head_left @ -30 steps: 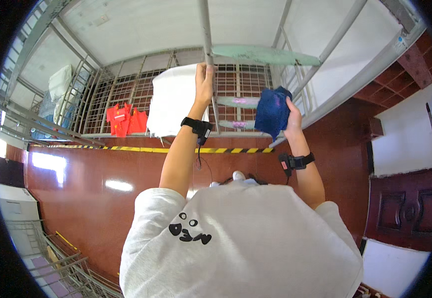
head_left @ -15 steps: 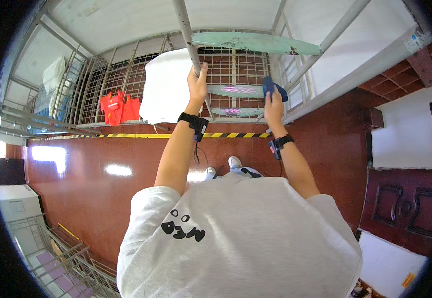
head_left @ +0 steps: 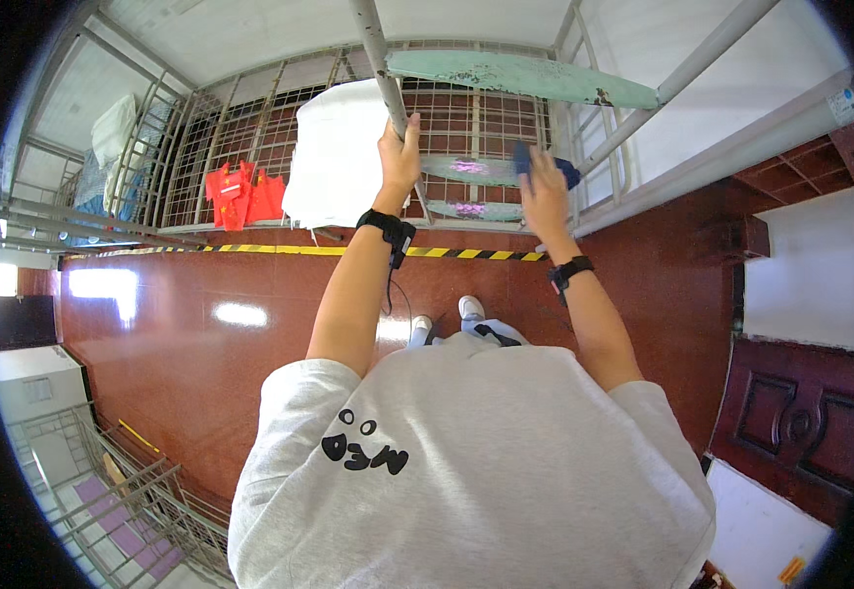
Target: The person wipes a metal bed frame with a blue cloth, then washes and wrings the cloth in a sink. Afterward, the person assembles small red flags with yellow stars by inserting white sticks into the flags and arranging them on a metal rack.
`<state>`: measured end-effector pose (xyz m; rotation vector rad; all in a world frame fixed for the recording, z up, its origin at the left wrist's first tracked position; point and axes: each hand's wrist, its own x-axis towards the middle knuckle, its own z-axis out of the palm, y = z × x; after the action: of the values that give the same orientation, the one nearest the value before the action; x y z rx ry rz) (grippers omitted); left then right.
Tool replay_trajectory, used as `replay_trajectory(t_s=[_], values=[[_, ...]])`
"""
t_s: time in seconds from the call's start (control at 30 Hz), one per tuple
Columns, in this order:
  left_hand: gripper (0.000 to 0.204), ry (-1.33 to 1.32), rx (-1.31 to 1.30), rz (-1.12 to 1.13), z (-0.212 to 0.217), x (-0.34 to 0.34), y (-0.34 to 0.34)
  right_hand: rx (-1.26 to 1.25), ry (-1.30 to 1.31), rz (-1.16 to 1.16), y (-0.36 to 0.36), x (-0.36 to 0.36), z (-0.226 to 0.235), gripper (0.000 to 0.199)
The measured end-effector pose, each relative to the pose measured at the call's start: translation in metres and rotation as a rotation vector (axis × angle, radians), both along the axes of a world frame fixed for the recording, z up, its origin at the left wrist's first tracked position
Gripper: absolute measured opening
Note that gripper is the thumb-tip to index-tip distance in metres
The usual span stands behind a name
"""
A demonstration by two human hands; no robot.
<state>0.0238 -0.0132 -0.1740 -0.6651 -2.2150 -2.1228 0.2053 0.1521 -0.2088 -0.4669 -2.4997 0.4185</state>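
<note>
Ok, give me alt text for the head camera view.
Seen from above, a person's left hand grips a grey pole while the right hand holds a blue cloth. A white cloth hangs by a metal window grille over a red floor.

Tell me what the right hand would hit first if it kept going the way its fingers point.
The right hand already presses a dark blue cloth. Straight on, it would probably meet the metal window grille behind the cloth, though depth is hard to judge in this view.
</note>
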Motion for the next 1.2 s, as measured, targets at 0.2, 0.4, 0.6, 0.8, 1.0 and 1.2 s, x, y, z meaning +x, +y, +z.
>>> replay_trajectory(t_s=[0.2, 0.4, 0.6, 0.8, 1.0, 1.2], values=[[0.029, -0.01, 0.028, 0.021, -0.002, 0.002, 0.001, -0.02, -0.071, -0.123, 0.014, 0.009, -0.025, 0.039], [0.028, 0.014, -0.027, -0.018, -0.004, -0.001, 0.001, -0.072, 0.007, 0.125, -0.067, -0.039, -0.005, 0.038], [0.026, 0.016, -0.073, -0.173, -0.001, -0.009, -0.01, -0.105, -0.181, 0.28, -0.045, -0.029, 0.012, 0.043], [0.022, -0.001, -0.002, -0.183, -0.004, -0.008, -0.01, -0.027, -0.185, 0.03, 0.014, 0.011, 0.0, 0.034], [0.02, -0.016, 0.017, -0.209, -0.006, -0.006, -0.006, -0.045, -0.153, 0.181, -0.051, -0.04, 0.007, 0.034], [0.027, -0.033, -0.017, -0.291, 0.008, -0.007, -0.016, 0.079, -0.118, 0.416, -0.075, -0.069, 0.003, 0.039]])
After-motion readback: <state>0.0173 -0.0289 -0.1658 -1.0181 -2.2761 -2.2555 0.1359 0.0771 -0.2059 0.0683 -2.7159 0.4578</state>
